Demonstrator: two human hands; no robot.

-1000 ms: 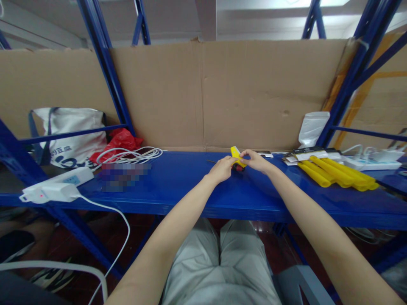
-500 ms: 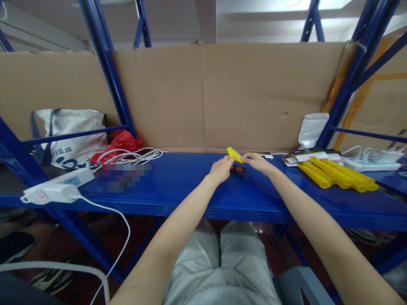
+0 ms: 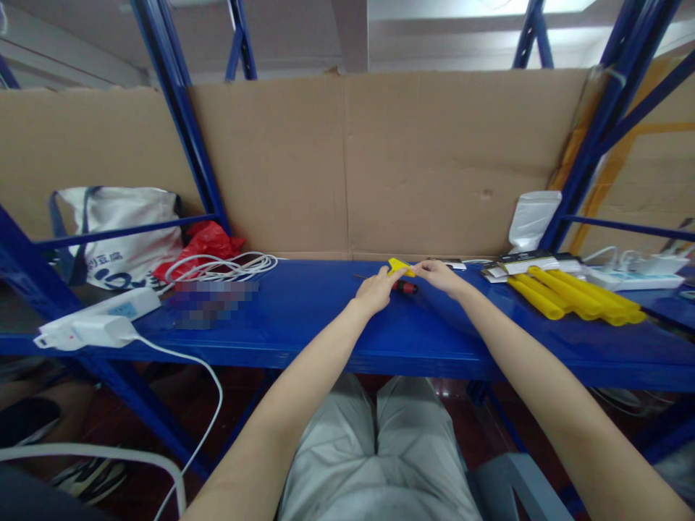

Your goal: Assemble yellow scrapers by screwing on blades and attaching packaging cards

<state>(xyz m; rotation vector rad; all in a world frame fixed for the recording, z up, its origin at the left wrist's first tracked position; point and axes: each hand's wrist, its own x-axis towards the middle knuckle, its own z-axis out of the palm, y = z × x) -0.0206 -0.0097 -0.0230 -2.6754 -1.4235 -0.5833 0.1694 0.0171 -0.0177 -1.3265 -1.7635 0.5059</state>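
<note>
A small, flat, wedge-shaped yellow plastic piece (image 3: 399,265) is held just above the blue shelf top. My left hand (image 3: 376,289) grips it from the left, its fingers closed along the near side. At the piece's right end, the thumb and fingertips of my right hand (image 3: 437,276) are pinched together. Whatever sits between those fingertips is too small to make out. Beneath my left hand lies a screwdriver with a red and black handle (image 3: 406,288). Its thin shaft pokes out to the left, and its middle is hidden by the hand.
Several yellow tubes (image 3: 578,295) lie to the right, by black-and-white packaging (image 3: 529,262) and a white power strip (image 3: 635,281). On the left are a coiled white cable (image 3: 239,268), a red bag (image 3: 209,246), a cloth bag (image 3: 130,231) and another power strip (image 3: 103,318). Cardboard (image 3: 347,166) stands behind.
The yellow piece has tipped in my hands, so its broad face shows less than before. My left fingers have shifted slightly along it. My right hand stays at its right end.
</note>
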